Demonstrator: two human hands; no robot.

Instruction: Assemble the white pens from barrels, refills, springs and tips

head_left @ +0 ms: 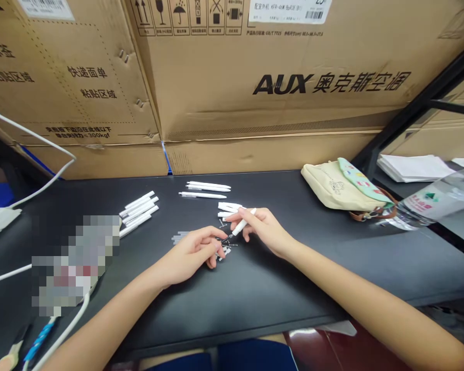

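Observation:
Between thumb and fingers, my right hand holds a white pen barrel, tilted with its lower end toward the left. My left hand is closed at that lower end, its fingertips on a thin dark piece that meets the barrel. Just behind my hands lie several white pen parts. Small metal-like pieces and white clips are scattered beneath my fingers, partly hidden. Translucent short tubes sit left of my left hand. Assembled white pens lie farther back.
More white barrels are grouped at left, beside a pixelated object with a white cable. A cream pouch and a water bottle are at right. Large cardboard boxes stand behind the black table. Scissors lie front left.

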